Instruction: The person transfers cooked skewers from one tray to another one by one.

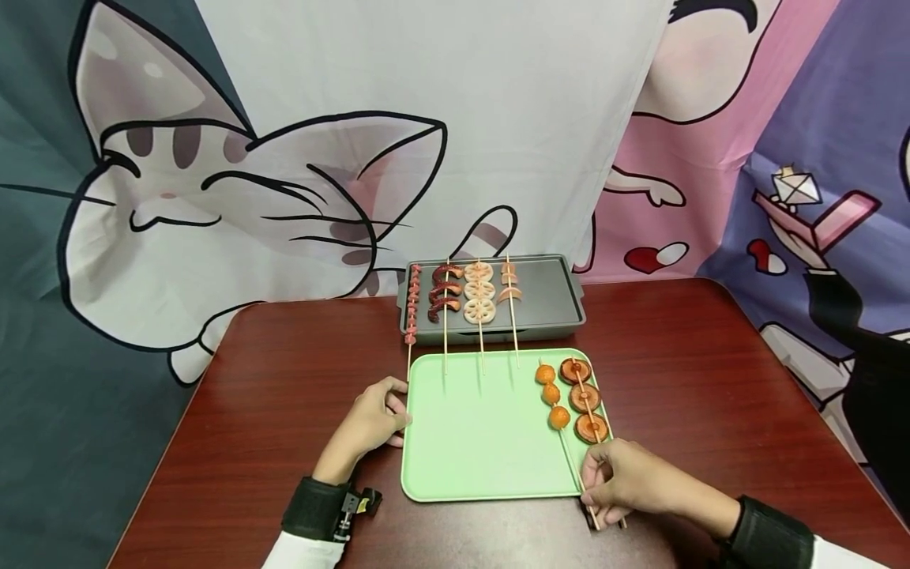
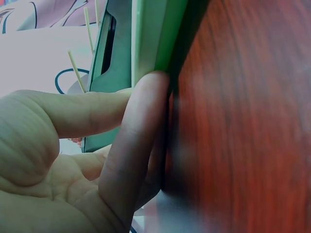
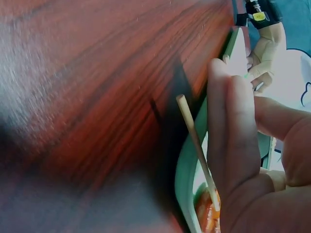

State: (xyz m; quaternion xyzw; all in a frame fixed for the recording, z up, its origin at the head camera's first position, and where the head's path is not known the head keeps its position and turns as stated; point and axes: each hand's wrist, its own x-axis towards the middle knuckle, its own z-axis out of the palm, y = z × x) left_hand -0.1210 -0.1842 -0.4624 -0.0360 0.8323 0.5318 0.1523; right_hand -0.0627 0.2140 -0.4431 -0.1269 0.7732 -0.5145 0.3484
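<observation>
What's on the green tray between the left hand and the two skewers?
Nothing: in the head view the green tray is bare from the left hand to the skewers.

No readable text, labels, brands or numbers anywhere.
</observation>
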